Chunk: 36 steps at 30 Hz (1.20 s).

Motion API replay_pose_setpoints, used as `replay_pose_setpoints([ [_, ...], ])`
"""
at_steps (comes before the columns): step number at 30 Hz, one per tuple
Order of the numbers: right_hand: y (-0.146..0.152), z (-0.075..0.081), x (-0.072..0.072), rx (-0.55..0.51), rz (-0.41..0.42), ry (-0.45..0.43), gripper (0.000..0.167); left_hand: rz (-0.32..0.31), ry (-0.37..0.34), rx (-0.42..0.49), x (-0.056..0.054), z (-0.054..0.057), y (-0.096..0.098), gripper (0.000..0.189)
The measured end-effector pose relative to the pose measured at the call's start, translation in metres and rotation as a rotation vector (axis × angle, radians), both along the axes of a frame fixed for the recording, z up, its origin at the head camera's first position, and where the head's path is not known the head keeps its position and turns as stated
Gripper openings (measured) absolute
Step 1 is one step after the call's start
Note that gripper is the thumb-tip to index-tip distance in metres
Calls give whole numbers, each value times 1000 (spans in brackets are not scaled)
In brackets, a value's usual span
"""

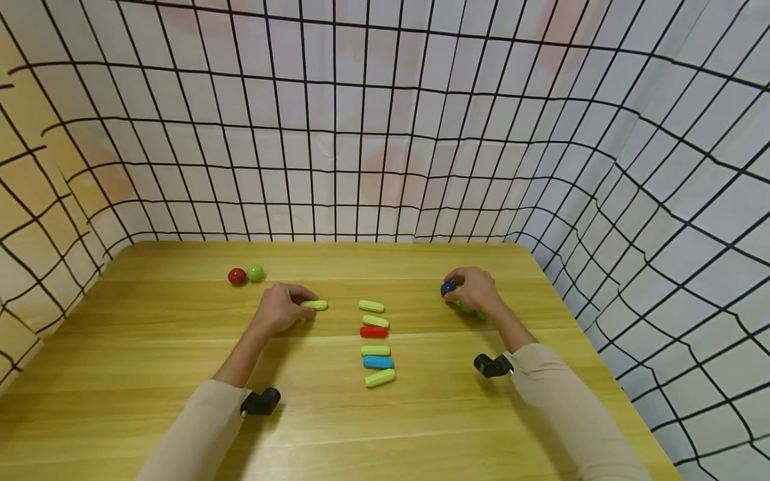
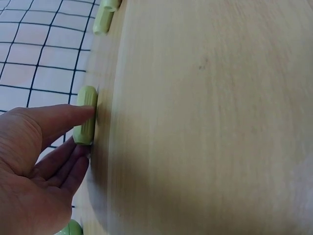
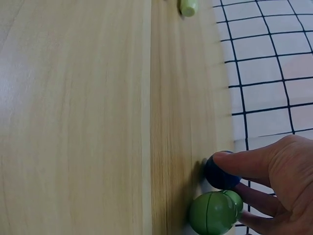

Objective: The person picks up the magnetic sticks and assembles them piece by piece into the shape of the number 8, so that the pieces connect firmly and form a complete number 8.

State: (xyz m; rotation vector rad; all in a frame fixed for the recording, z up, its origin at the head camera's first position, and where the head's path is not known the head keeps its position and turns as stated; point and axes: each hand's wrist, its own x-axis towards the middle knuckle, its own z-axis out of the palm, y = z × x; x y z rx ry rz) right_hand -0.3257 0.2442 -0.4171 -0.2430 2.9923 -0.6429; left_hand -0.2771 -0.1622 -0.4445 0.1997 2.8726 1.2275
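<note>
The left hand (image 1: 281,308) pinches a lime stick (image 1: 317,305) toward the far edge of the bench (image 1: 319,427), left of middle; it looks light and stiff, its grooves likely helping grip, best taken mid-length. The right hand (image 1: 475,292) holds a blue ball (image 1: 448,288) between thumb and fingers, toward the far right corner; probably slippery, best held at its widest. No container shows

The head camera looks forward and down from above and behind the left hand (image 1: 281,308) and right hand (image 1: 474,290), well back. A wrist camera (image 1: 262,402) sits close behind each hand, facing forward along it, and shares with the head view that hand and the table (image 1: 325,434) beside it.
</note>
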Motion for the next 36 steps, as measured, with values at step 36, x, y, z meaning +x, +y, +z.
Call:
replay_pose_setpoints([
  [36,-91,-17,-20,-274,7,40,33,32,22,-55,-39,9,54,22],
])
